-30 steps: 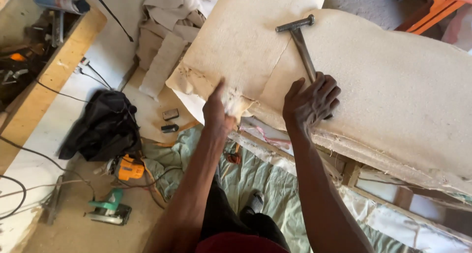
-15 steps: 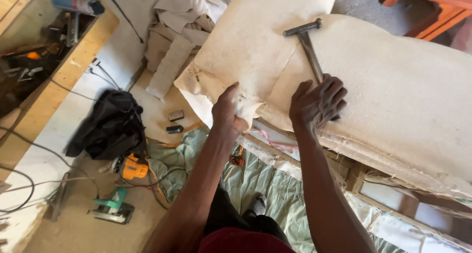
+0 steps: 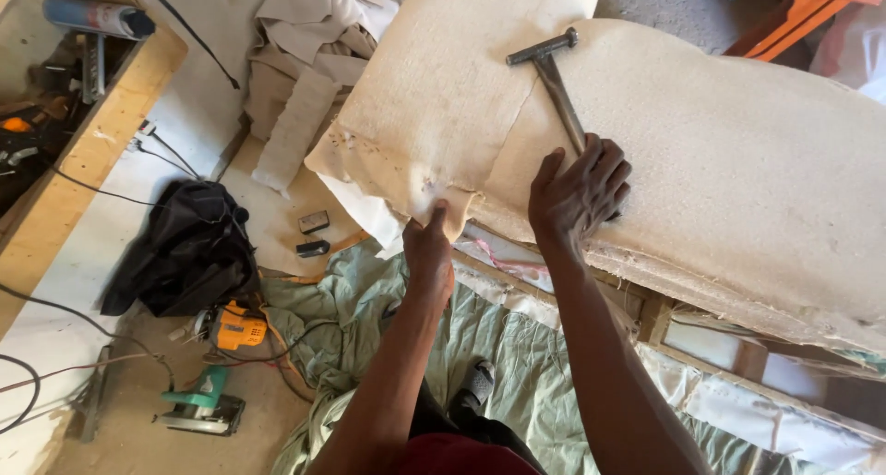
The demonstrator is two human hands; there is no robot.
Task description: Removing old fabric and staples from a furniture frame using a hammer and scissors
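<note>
Over the padded frame: I am looking down as both hands are working along the near edge of a beige fabric sheet (image 3: 729, 161) draped over an upholstered piece.
Right hand: the right hand (image 3: 580, 193) is closing its fingers around the lower end of a hammer's handle, pressing it against the fabric.
Hammer: the hammer (image 3: 554, 78) is lying flat on the padding, its long axis running from the hand up and slightly left, metal head at the far end, well away from me.
Left hand: the left hand (image 3: 429, 244) is pinching the hanging flap of fabric at the seam, thumb up, fingers together on the cloth, just left of the right hand.
Nearer hand: the right one is already on the handle; the left is staying apart from it.
Below: a wooden frame rail (image 3: 646, 313) is showing under the edge, over a green sheet (image 3: 498, 346) on the floor.
Off left: a black garment (image 3: 185, 249), an orange power tool (image 3: 235, 327) and a green saw (image 3: 198, 408) are lying on the floor.
</note>
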